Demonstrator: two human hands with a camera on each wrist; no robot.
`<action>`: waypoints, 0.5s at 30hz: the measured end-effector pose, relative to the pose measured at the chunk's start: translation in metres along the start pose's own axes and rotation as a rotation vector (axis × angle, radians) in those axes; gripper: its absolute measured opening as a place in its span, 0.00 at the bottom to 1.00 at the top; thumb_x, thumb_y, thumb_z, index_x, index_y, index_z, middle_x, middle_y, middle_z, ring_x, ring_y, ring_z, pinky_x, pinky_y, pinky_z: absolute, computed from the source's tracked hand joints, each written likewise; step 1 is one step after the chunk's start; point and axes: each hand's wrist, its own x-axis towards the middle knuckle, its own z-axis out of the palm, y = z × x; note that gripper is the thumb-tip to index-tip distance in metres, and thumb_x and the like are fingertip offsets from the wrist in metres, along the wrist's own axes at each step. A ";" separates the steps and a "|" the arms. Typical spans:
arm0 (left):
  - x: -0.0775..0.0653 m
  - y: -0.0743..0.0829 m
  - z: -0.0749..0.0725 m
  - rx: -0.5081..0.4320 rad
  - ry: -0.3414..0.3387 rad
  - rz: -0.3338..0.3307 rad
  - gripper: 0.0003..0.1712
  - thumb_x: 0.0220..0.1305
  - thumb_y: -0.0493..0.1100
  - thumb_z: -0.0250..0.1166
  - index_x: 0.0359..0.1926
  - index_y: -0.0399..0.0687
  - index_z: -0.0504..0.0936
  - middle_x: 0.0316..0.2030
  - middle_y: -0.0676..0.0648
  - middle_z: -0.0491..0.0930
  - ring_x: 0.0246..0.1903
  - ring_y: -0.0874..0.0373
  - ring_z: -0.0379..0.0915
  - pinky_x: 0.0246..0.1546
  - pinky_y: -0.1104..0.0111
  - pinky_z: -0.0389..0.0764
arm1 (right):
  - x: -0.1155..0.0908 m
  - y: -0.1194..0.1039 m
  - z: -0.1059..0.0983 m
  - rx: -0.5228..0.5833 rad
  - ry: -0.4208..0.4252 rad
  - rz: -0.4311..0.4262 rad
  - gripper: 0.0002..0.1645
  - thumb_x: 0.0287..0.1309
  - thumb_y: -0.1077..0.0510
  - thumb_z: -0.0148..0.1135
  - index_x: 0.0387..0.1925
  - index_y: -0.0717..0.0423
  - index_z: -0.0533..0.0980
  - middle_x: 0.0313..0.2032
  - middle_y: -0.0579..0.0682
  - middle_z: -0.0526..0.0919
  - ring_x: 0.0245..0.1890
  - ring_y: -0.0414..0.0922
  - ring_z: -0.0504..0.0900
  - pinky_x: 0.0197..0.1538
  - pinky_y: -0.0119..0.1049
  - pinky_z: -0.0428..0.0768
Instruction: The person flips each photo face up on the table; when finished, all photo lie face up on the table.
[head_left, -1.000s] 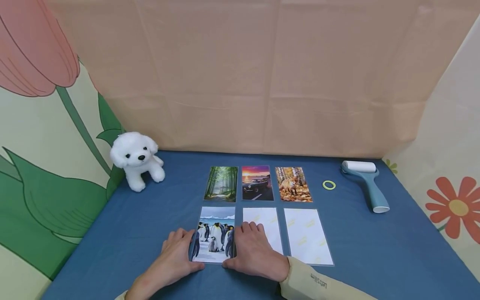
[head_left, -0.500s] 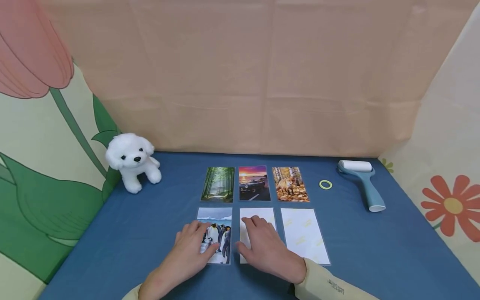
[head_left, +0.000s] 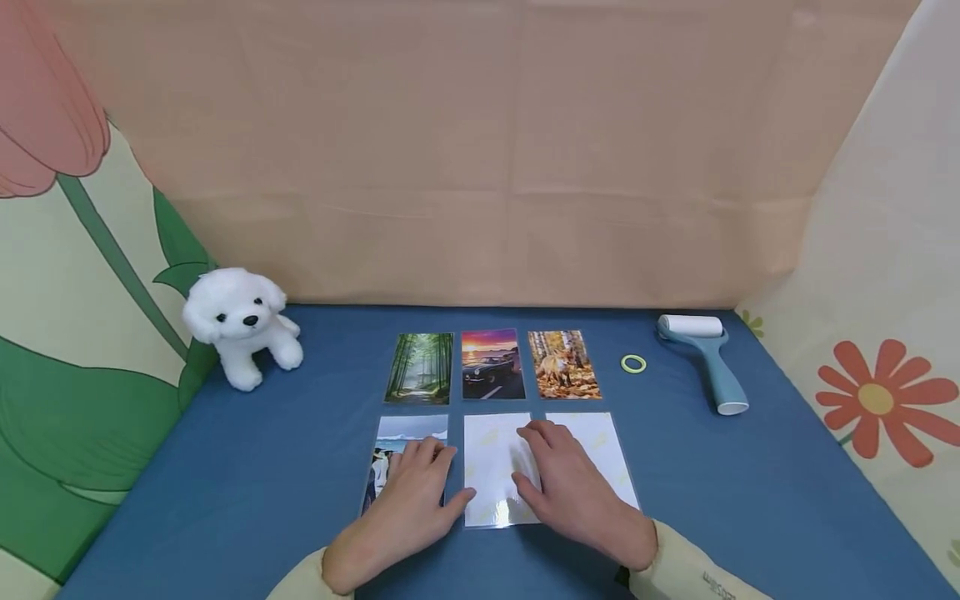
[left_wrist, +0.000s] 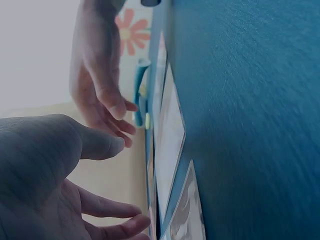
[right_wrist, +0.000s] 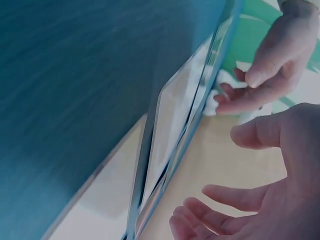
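My left hand (head_left: 411, 504) hovers over the penguin picture card (head_left: 411, 427), fingers relaxed and apart, and covers much of its lower right part. My right hand (head_left: 576, 487) is held above the gap between two white face-down cards: the middle one (head_left: 491, 467) and the right one (head_left: 603, 442). Both hands are empty; in the left wrist view the left fingers (left_wrist: 112, 205) stand off the cards, and in the right wrist view the right thumb (right_wrist: 257, 132) and fingers are also spread with nothing between them.
Behind lies a row of picture cards: a forest (head_left: 420, 368), a car at sunset (head_left: 492, 365) and a fox (head_left: 564, 365). Right of them are a yellow-green ring (head_left: 633, 363) and a lint roller (head_left: 708, 358). A white plush dog (head_left: 243, 325) sits at the back left of the blue cloth.
Both hands have let go of the penguin card's sides and lifted. They have shifted right, the right hand now over the white cards. The head view has turned slightly right.
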 end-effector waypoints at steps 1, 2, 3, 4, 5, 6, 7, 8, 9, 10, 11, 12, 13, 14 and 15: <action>0.001 0.001 0.001 0.011 -0.001 -0.002 0.32 0.64 0.55 0.70 0.57 0.33 0.80 0.52 0.38 0.73 0.51 0.43 0.64 0.49 0.44 0.66 | -0.001 0.001 -0.002 0.001 -0.003 0.003 0.30 0.60 0.51 0.70 0.59 0.65 0.77 0.56 0.57 0.77 0.55 0.54 0.75 0.60 0.52 0.73; 0.002 0.002 0.002 0.024 -0.002 -0.003 0.33 0.64 0.56 0.70 0.56 0.32 0.80 0.51 0.38 0.72 0.50 0.43 0.64 0.50 0.45 0.66 | -0.002 0.003 -0.003 -0.007 -0.007 0.010 0.30 0.60 0.52 0.70 0.59 0.65 0.77 0.56 0.57 0.77 0.56 0.54 0.75 0.61 0.52 0.73; 0.003 0.003 0.003 0.036 -0.002 -0.003 0.33 0.64 0.57 0.70 0.56 0.32 0.80 0.51 0.37 0.72 0.49 0.43 0.64 0.50 0.45 0.66 | -0.003 0.005 -0.005 -0.016 -0.012 0.018 0.30 0.60 0.52 0.70 0.58 0.65 0.77 0.56 0.57 0.77 0.56 0.54 0.74 0.60 0.53 0.72; 0.004 0.003 0.004 0.047 0.000 -0.005 0.33 0.64 0.57 0.69 0.55 0.31 0.81 0.51 0.37 0.72 0.49 0.42 0.63 0.50 0.45 0.66 | -0.005 0.007 -0.006 -0.025 -0.018 0.028 0.30 0.60 0.52 0.71 0.58 0.65 0.77 0.57 0.57 0.77 0.56 0.54 0.74 0.60 0.53 0.72; 0.004 0.004 0.005 0.060 0.002 -0.006 0.34 0.64 0.58 0.69 0.54 0.31 0.81 0.50 0.36 0.72 0.49 0.42 0.63 0.50 0.46 0.66 | -0.007 0.009 -0.007 -0.033 -0.025 0.037 0.29 0.60 0.52 0.71 0.58 0.65 0.77 0.57 0.57 0.77 0.56 0.54 0.74 0.60 0.54 0.72; 0.005 0.005 0.006 0.071 0.004 -0.009 0.34 0.64 0.59 0.69 0.53 0.31 0.81 0.50 0.36 0.72 0.48 0.42 0.63 0.49 0.46 0.66 | -0.009 0.011 -0.008 -0.040 -0.032 0.044 0.29 0.59 0.53 0.71 0.58 0.65 0.78 0.57 0.57 0.77 0.56 0.54 0.74 0.60 0.54 0.72; 0.005 0.005 0.007 0.082 0.004 -0.011 0.34 0.64 0.59 0.69 0.52 0.30 0.82 0.49 0.36 0.72 0.47 0.43 0.62 0.48 0.47 0.66 | -0.012 0.013 -0.008 -0.046 -0.040 0.049 0.29 0.59 0.53 0.71 0.57 0.65 0.78 0.57 0.57 0.77 0.56 0.54 0.74 0.60 0.54 0.71; 0.006 0.005 0.008 0.087 0.004 -0.014 0.34 0.63 0.59 0.69 0.51 0.30 0.82 0.47 0.36 0.72 0.45 0.43 0.62 0.47 0.47 0.66 | -0.014 0.015 -0.008 -0.054 -0.049 0.052 0.29 0.59 0.52 0.71 0.57 0.65 0.78 0.57 0.56 0.77 0.57 0.54 0.74 0.60 0.54 0.71; 0.006 0.005 0.009 0.092 0.004 -0.016 0.34 0.63 0.60 0.69 0.49 0.30 0.82 0.45 0.37 0.72 0.44 0.44 0.61 0.46 0.48 0.66 | -0.016 0.017 -0.008 -0.054 -0.059 0.050 0.30 0.58 0.52 0.72 0.57 0.65 0.78 0.57 0.56 0.77 0.57 0.54 0.73 0.59 0.55 0.71; 0.007 0.006 0.010 0.094 0.003 -0.020 0.34 0.62 0.60 0.70 0.48 0.30 0.83 0.44 0.37 0.72 0.43 0.45 0.61 0.45 0.49 0.66 | -0.018 0.019 -0.008 -0.056 -0.072 0.042 0.30 0.58 0.52 0.72 0.57 0.64 0.78 0.57 0.55 0.77 0.57 0.54 0.73 0.58 0.55 0.71; 0.007 0.006 0.010 0.098 0.001 -0.023 0.34 0.62 0.60 0.70 0.47 0.30 0.83 0.42 0.38 0.71 0.42 0.45 0.60 0.45 0.49 0.65 | -0.020 0.021 -0.007 -0.057 -0.089 0.033 0.31 0.57 0.51 0.73 0.58 0.64 0.78 0.58 0.55 0.77 0.57 0.54 0.72 0.57 0.55 0.70; 0.008 0.006 0.011 0.100 -0.002 -0.025 0.34 0.62 0.61 0.70 0.46 0.29 0.83 0.41 0.39 0.71 0.41 0.46 0.59 0.44 0.49 0.65 | -0.022 0.023 -0.007 -0.058 -0.107 0.021 0.32 0.57 0.50 0.73 0.58 0.63 0.77 0.58 0.54 0.77 0.57 0.54 0.72 0.56 0.56 0.70; 0.008 0.006 0.012 0.101 -0.003 -0.027 0.35 0.61 0.61 0.70 0.46 0.29 0.83 0.40 0.39 0.71 0.40 0.46 0.59 0.44 0.49 0.65 | -0.023 0.025 -0.007 -0.060 -0.127 0.009 0.33 0.57 0.49 0.73 0.59 0.62 0.77 0.59 0.53 0.76 0.58 0.53 0.71 0.55 0.56 0.69; 0.009 0.006 0.013 0.101 -0.005 -0.029 0.35 0.61 0.61 0.70 0.45 0.29 0.83 0.40 0.39 0.70 0.40 0.46 0.59 0.44 0.49 0.65 | -0.024 0.026 -0.006 -0.064 -0.149 -0.003 0.34 0.56 0.47 0.74 0.60 0.62 0.77 0.59 0.53 0.76 0.58 0.53 0.71 0.55 0.56 0.69; 0.009 0.006 0.014 0.102 -0.008 -0.029 0.36 0.61 0.62 0.70 0.46 0.28 0.83 0.40 0.39 0.71 0.41 0.46 0.59 0.45 0.49 0.65 | -0.025 0.027 -0.006 -0.066 -0.168 -0.016 0.35 0.56 0.46 0.74 0.60 0.61 0.76 0.60 0.52 0.76 0.59 0.53 0.70 0.54 0.56 0.68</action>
